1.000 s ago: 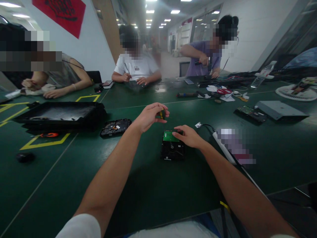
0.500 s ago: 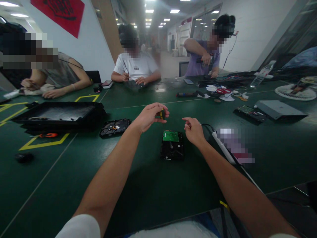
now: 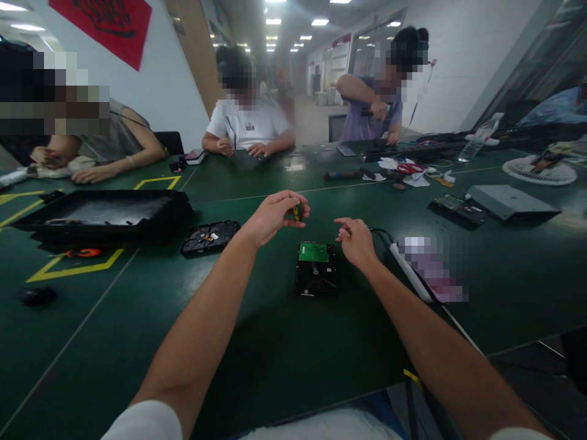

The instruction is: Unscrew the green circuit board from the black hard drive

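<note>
My left hand (image 3: 277, 217) grips a small black-and-yellow object (image 3: 297, 211) between thumb and fingers, raised over the table. The fingers cover much of it, so its kind does not show. To its right is my right hand (image 3: 356, 241), index finger pointing left and the other fingers curled in; whatever they may hold is hidden. Below and between both hands lies a hard drive (image 3: 316, 278), its green circuit board (image 3: 313, 252) facing up at the far end. Neither hand touches the drive.
Left of my arm lies another black drive (image 3: 210, 238), beside stacked black trays (image 3: 98, 214). A white power strip (image 3: 410, 272) with cables is at right, near a grey metal box (image 3: 512, 203) and a circuit-board unit (image 3: 457, 211). Three people sit or stand across the green table (image 3: 257, 360).
The whole view has shifted slightly, with the scene sitting a little further left. Both hands keep nearly the same pose over the hard drive.
</note>
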